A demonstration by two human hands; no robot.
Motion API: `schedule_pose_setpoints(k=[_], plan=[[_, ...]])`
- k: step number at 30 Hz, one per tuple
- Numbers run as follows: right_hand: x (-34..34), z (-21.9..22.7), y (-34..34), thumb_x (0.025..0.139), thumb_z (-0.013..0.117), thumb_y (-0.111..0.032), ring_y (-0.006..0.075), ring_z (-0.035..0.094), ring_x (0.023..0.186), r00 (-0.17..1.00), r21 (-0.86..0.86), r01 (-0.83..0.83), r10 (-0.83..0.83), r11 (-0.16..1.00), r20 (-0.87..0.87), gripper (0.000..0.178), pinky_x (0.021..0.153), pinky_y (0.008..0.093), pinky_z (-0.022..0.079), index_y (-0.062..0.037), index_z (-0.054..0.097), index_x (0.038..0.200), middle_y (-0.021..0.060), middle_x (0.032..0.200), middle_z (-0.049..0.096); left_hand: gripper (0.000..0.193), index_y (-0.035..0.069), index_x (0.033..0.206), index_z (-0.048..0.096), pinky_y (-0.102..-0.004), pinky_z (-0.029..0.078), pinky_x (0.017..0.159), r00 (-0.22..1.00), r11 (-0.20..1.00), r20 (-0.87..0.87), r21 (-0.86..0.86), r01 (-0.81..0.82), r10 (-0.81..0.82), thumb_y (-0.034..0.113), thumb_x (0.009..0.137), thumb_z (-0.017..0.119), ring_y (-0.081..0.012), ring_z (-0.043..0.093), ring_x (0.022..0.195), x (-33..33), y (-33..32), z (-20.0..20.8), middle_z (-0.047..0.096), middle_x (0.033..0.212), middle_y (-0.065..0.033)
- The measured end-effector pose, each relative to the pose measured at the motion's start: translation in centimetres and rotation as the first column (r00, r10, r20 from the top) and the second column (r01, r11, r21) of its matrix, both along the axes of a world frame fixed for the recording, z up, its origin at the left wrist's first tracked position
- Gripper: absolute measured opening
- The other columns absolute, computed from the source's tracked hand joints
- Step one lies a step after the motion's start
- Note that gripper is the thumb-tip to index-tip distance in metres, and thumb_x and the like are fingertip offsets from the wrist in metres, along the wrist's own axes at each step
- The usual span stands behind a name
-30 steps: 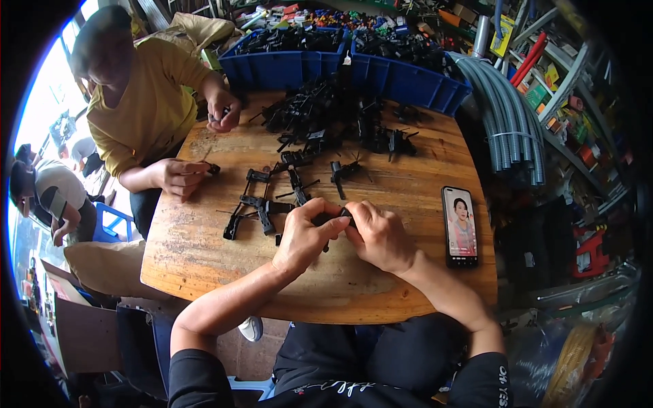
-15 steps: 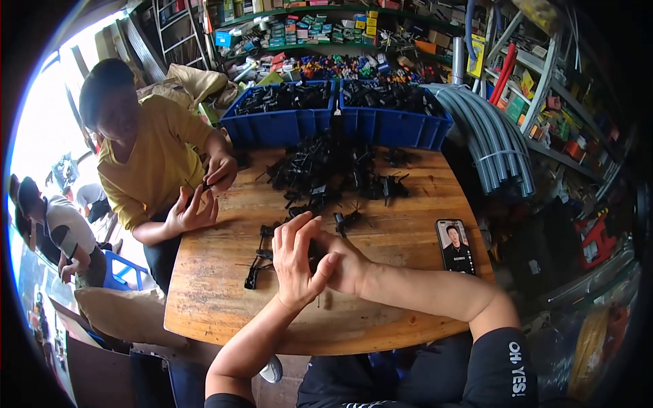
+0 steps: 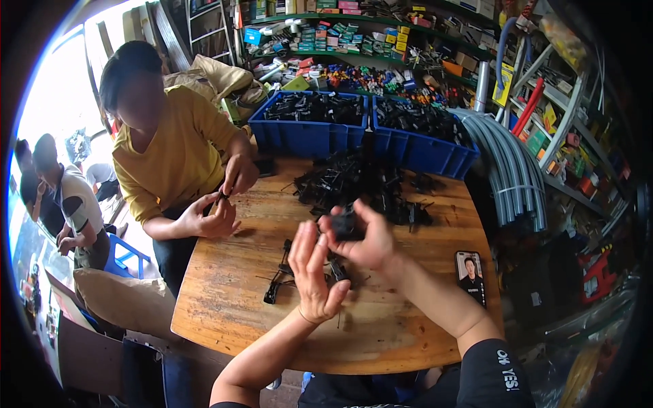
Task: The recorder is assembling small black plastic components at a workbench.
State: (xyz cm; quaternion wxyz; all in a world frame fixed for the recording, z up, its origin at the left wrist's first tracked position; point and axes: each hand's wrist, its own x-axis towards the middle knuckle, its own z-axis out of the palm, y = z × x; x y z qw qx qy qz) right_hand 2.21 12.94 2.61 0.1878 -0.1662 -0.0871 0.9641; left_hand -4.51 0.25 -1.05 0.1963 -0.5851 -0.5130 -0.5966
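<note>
My right hand (image 3: 371, 238) is closed round a small black plastic part (image 3: 347, 225) and held up over the wooden table (image 3: 381, 326); motion blur hides its exact kind. Just left of it, my left hand (image 3: 313, 275) is raised with its fingers stretched out and nothing visible in its grasp. Below and beside the left hand lie several black parts (image 3: 272, 291) with thin wire-like ends. Beyond both hands rises a heap of similar black parts (image 3: 340, 178).
Two blue crates (image 3: 306, 139) full of black pieces stand at the table's far edge. A phone (image 3: 471, 275) lies at the right. A person in a yellow top (image 3: 177, 149) handles a small dark part at the left. Grey coiled pipes (image 3: 507, 166) stand far right.
My right hand has come away from the left, moving up and right, and its black part now shows. The whole view has shifted slightly. The other person's hands have drawn together.
</note>
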Motion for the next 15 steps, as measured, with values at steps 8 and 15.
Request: schedule_pose_setpoints(k=[8, 15], plan=[[-9.6, 1.8, 16.0, 0.092, 0.041, -0.04, 0.0291, 0.052, 0.077, 0.957, 0.233, 0.258, -0.28, 0.938, 0.069, 0.04, 0.07, 0.045, 0.048, -0.0011, 0.048, 0.087, 0.0134, 0.083, 0.051, 0.051, 0.006, 0.124, 0.048, -0.0412, 0.034, 0.091, 0.982, 0.931, -0.108, -0.349, 0.107, -0.154, 0.022, 0.077, 0.061, -0.0337, 0.043, 0.117, 1.0, 0.7, -1.2, 0.04, 0.133, -0.0177], [-16.8, 10.4, 27.4, 0.082, 0.054, -0.053, 0.0427, 0.017, 0.132, 0.764, 0.648, 0.284, -0.575, 0.707, 0.292, 0.084, 0.105, 0.0575, 0.012, -0.001, 0.02, 0.139, 0.0309, 0.138, 0.023, 0.046, 0.009, 0.113, 0.055, -0.0375, 0.038, 0.087, 0.966, 0.947, -0.197, -0.304, 0.1, -0.165, 0.012, 0.068, 0.065, -0.0273, 0.051, 0.109, 2.4, 1.3, -1.1, 0.048, 0.126, -0.0135]])
